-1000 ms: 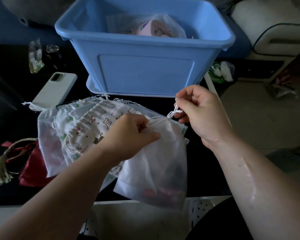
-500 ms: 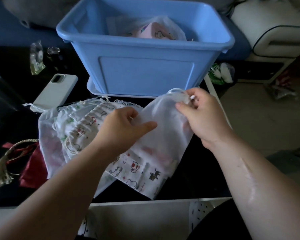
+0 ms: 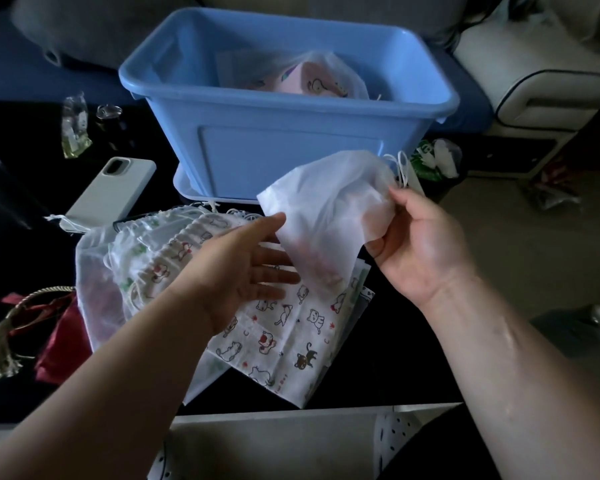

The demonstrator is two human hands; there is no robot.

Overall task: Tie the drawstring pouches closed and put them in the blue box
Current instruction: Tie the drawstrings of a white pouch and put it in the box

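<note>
Left hand released, fingers flat; right hand pinches pouch.

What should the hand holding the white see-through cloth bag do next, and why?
Probably lift the white translucent drawstring pouch over the rim of the blue plastic box and drop it in. The right hand alone grips it just in front of the box, its neck looks gathered with the cord hanging out, and the open left hand grips nothing.

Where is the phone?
In the head view, the phone lies on the left, beside the blue box and just behind the pile of pouches.
</note>
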